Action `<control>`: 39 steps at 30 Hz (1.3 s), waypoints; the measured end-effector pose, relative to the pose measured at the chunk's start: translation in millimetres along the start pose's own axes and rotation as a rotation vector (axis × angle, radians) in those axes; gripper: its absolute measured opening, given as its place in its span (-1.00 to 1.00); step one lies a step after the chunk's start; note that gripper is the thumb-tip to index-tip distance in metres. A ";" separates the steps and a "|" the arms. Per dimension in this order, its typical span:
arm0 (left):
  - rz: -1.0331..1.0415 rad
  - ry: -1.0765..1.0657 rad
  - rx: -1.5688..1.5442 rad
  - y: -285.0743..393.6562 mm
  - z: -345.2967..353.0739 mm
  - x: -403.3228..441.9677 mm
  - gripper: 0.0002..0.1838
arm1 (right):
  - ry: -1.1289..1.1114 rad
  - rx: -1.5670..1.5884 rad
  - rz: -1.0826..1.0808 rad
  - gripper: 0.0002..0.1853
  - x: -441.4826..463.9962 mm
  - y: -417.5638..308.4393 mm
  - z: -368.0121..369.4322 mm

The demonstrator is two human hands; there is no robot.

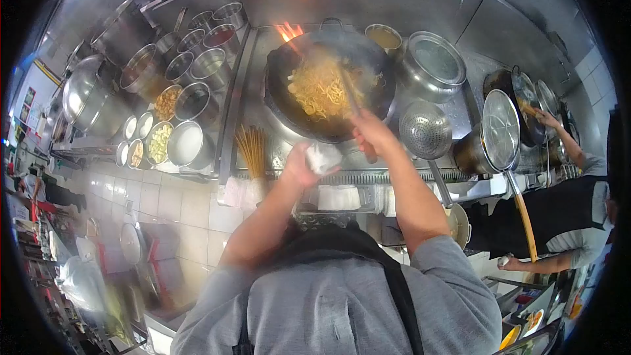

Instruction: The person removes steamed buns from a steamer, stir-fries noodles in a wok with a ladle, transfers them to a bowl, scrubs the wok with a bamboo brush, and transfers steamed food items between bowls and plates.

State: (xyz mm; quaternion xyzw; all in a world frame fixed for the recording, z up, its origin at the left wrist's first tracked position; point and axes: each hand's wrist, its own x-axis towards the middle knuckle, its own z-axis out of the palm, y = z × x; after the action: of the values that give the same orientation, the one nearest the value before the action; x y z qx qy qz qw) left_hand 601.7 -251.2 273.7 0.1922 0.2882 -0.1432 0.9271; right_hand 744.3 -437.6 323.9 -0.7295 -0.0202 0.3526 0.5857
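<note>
A large dark wok (276, 92) sits on the burner in front of me, with noodles (322, 95) steaming inside it. Flames rise behind its upper left rim. My right hand (373, 131) is wrapped round the handle of a long wok utensil (350, 89). The utensil's far end is blurred among the noodles, so its head cannot be made out. Near the wok's front edge, my left hand (300, 165) grips a folded white cloth (323, 158). A bamboo brush (250, 148) stands just left of that hand.
Metal containers of ingredients (158, 143) crowd the left counter. Right of the wok are a lidded pot (434, 66), a perforated skimmer (426, 130) and a mesh strainer (501, 128). Folded white cloths (339, 198) line the stove's front. A co-worker (552, 217) handles another wok at far right.
</note>
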 end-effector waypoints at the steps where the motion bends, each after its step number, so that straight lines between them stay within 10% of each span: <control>1: 0.003 -0.028 -0.009 5.7 8.0 2.1 -0.44 | 0.002 -0.172 -0.042 -0.59 -14.1 -8.6 12.4; 3: -0.019 -0.047 -0.047 15.1 19.6 9.5 -0.46 | 0.006 -0.523 -0.115 -0.58 -62.4 -24.8 30.6; 4: 0.007 -0.080 -0.048 17.0 20.1 13.5 -0.49 | 0.094 -0.743 -0.489 -0.48 -69.8 -2.4 29.4; 12: 0.159 0.134 0.164 0.1 4.2 80.8 -0.68 | 0.139 -0.684 -0.191 -0.30 -163.7 100.0 -45.5; 20: 0.265 0.189 0.270 -12.0 -3.8 21.9 -0.58 | 0.078 -0.558 0.065 -0.35 -245.7 1.1 -43.0; 26: 0.063 0.148 0.023 0.5 -0.4 10.6 -0.48 | 0.085 -0.809 -0.312 -0.39 -137.6 51.2 -59.1; 30: 0.082 -0.034 0.005 6.2 13.7 6.5 -0.43 | 0.123 -0.383 -0.047 -0.44 -119.2 -1.2 -22.7; 36: 0.110 -0.060 -0.047 11.9 14.3 32.1 -0.58 | 0.133 -0.631 -0.067 -0.38 -106.1 18.9 6.4; 39: 0.171 0.120 0.082 7.3 25.0 50.0 -0.68 | 0.195 -0.951 -0.547 -0.36 -100.7 127.7 -32.2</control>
State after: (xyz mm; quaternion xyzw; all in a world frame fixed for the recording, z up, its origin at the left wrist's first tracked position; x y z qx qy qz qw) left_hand 656.1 -263.5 265.2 0.2622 0.3195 -0.0636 0.9084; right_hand 637.1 -549.2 264.4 -0.9109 -0.3114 0.0706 0.2613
